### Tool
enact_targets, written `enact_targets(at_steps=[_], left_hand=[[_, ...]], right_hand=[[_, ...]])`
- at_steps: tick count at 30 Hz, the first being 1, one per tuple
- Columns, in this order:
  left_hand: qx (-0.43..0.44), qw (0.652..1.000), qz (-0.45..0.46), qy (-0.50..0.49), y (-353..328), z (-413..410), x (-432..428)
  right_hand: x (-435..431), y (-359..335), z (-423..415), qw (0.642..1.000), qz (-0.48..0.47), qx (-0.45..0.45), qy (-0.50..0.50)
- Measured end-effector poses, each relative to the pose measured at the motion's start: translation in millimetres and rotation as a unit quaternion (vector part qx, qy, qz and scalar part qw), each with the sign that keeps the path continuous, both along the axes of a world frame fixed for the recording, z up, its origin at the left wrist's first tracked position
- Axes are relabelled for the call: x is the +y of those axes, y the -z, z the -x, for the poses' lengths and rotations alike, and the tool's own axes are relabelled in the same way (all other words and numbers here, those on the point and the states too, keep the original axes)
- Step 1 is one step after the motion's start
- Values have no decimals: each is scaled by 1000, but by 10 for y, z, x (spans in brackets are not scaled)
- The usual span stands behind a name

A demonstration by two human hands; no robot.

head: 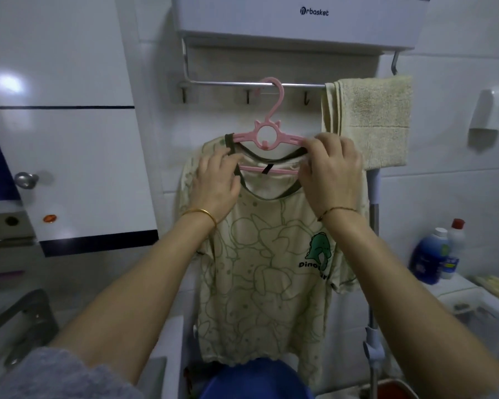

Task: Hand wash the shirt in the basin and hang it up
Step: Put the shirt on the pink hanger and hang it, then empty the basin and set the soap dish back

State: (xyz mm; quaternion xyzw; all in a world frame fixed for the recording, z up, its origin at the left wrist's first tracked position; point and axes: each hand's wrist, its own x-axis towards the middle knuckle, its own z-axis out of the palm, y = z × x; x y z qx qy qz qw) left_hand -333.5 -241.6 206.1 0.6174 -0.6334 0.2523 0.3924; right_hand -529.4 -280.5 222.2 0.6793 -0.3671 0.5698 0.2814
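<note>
Shirt of pale cream cotton with green dinosaur outlines [260, 283] hangs against the white tiled wall on a pink plastic hanger [267, 136], whose hook sits over the steel towel rail [228, 84]. At the collar, the left hand [215, 182] grips the shoulder fabric, while the right hand [333, 168] pinches the hanger's arm and neckline together.

The rail [242, 85] is blocked at its right end by a draped towel [372, 116]; its left stretch beside the pink hanger [267, 133] is left free. Bare wall is offered between the shirt [260, 277] and the cabinet [69, 168]
</note>
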Motion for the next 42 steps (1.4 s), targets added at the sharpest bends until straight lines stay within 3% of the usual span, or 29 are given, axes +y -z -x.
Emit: enact_targets(at_steps=[3,7,11,13,16,22,24,27,29,32,36,40,42], left_hand=[[7,1000,-13,20,290,106,102],[44,996,-56,46,723,122,321],[121,985,-118,41,1207,-111,772],[160,976,-143,33,1432,-289,1094],[222,958,-179,-9,1736,-632,1651],[272,924,-248,-105,2155,-1630,2671],[260,916,-282,-116,2260,-2014,2942],[234,896,-343,-160,2422,-2560,3279],[214,871,-387,-212,2542,-2888,3453],[216,814,-460,-281,2733,-3243,3633],[281,725,-545,-312,2929,-3443,3744],[363,665,-547,-357,3096,-3515,3863],[424,643,-524,-363,3158,-3544,3908]], right_hand=[[166,342,-159,999,4,29,-36],[312,854,-345,987,-102,76,-101],[582,1291,-611,949,-226,124,-182],[800,1461,-824,914,-305,146,-226],[1220,1697,-1247,829,-440,156,-308],[2186,2173,-2403,678,-599,88,-417],[2423,2370,-2775,678,-627,98,-371],[2671,2604,-3147,745,-618,177,-177],[2804,2668,-3278,781,-591,190,-72],[2887,2720,-3382,804,-572,158,9],[2876,2788,-3375,789,-598,123,68],[2810,2834,-3241,730,-679,75,20],[2787,2861,-3189,726,-684,65,-25]])
